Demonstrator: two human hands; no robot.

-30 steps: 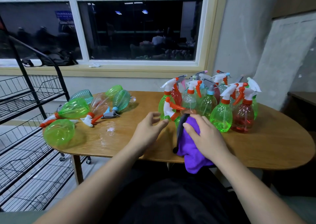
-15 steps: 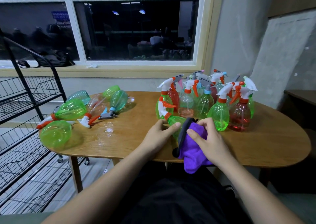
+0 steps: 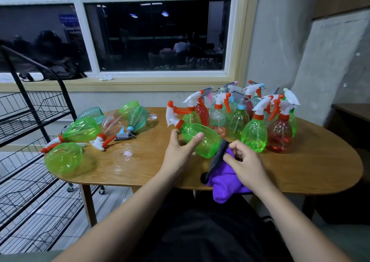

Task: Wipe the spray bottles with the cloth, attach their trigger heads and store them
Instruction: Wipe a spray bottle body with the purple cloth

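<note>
My left hand (image 3: pixel 181 150) grips a green spray bottle (image 3: pixel 202 139) with a white and orange trigger head, tilted so the head points up and left above the wooden table (image 3: pixel 300 173). Just right of the bottle's base, my right hand (image 3: pixel 243 162) pinches a purple cloth (image 3: pixel 225 183) with a dark edge; the cloth hangs over the table's front edge. Several upright bottles with trigger heads (image 3: pixel 254 125) stand grouped at the back right. Several bottles lie on their sides at the left (image 3: pixel 83 129), with a loose grey and blue trigger head (image 3: pixel 125 135) among them.
A black wire shelf rack (image 3: pixel 30 141) on castors stands left of the table. A window and sill run along the wall behind. A wet patch (image 3: pixel 128 153) shines on the tabletop left of my hands. A dark low surface (image 3: pixel 352 111) sits at the far right.
My left hand has taken the green bottle from the upright group and lifted it, tilted, toward me. My right hand has bunched the purple cloth beside the bottle's base.
</note>
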